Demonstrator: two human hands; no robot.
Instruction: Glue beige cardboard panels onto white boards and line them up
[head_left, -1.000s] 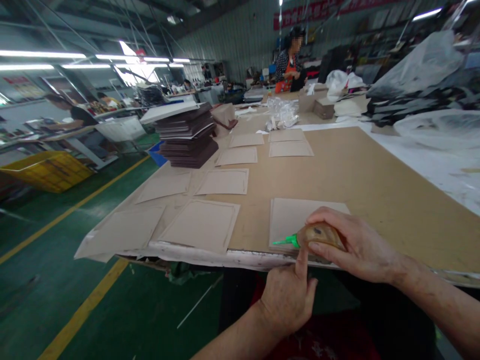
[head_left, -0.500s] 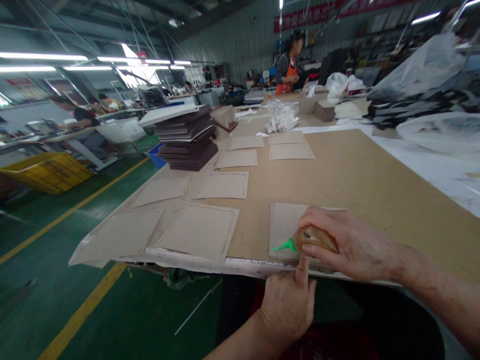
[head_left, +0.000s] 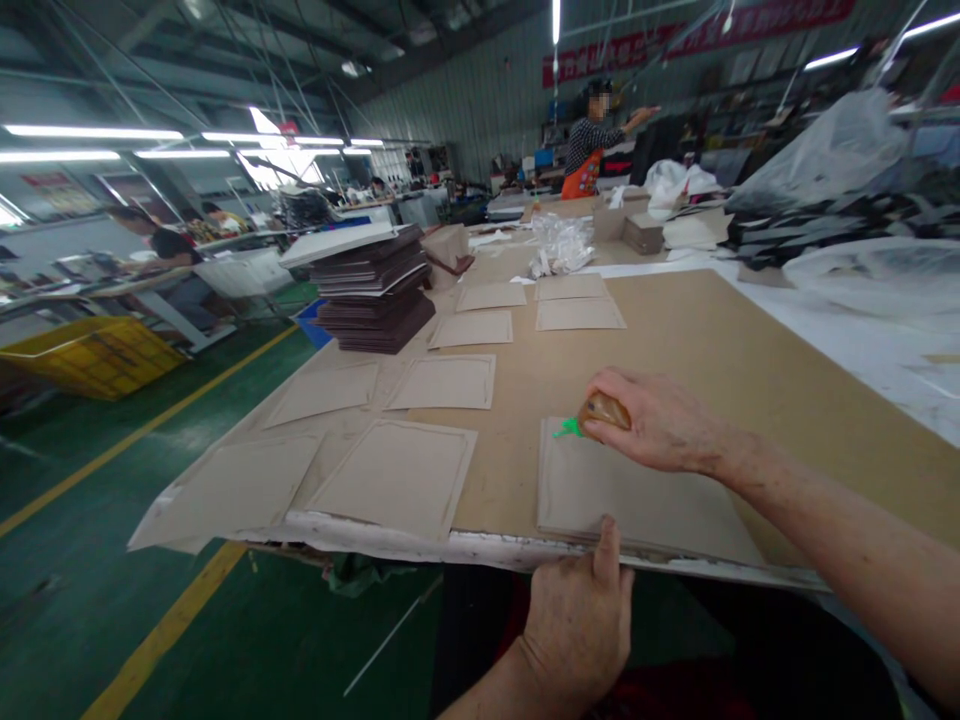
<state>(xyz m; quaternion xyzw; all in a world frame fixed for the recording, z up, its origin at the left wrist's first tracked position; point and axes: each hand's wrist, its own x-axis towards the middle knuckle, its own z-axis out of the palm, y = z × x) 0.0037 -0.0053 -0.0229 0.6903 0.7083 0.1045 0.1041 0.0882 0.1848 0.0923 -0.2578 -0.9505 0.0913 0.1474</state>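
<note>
My right hand (head_left: 651,420) is closed around an amber squeeze glue bottle (head_left: 604,410) with a green nozzle (head_left: 568,428). The nozzle points left, at the upper left part of a beige board (head_left: 637,498) near the table's front edge; whether the tip touches cannot be told. My left hand (head_left: 577,615) is below, its index finger stretched out onto the board's near edge and its other fingers bent down in front of the table. Left of this board lie several similar boards, the closest one (head_left: 397,475) with a line along its borders.
A tall stack of dark brown panels (head_left: 375,300) stands at the table's left side. Crumpled clear plastic (head_left: 561,243) and bagged dark material (head_left: 825,225) lie farther back. Across the table a co-worker in an orange apron (head_left: 582,176) stands. A yellow bin (head_left: 94,355) is on the floor.
My right hand has moved the glue bottle away from me, from the board's near left part up to its far left part. My left hand stays almost in place. The co-worker has raised an arm.
</note>
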